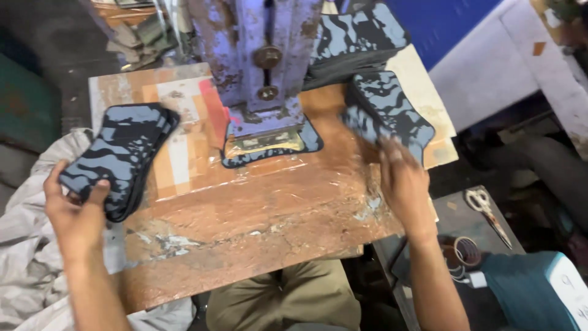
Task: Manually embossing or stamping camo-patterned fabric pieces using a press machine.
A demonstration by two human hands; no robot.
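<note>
My left hand (76,208) grips the near end of a stack of blue-and-black patterned cut pieces (125,150) lying on the left of the worn wooden bench (245,233). My right hand (401,178), blurred by motion, touches the near edge of another pile of the same patterned pieces (386,110) at the bench's right; whether it holds one I cannot tell. Between them one patterned piece (269,147) lies under the foot of a rusty lilac press (257,55).
A further pile of patterned pieces (361,37) sits behind the press. Scissors (484,208) and a tape roll (468,251) lie on a low dark surface at the right. Grey cloth (30,245) hangs off the bench's left side. My knees (288,294) are under the front edge.
</note>
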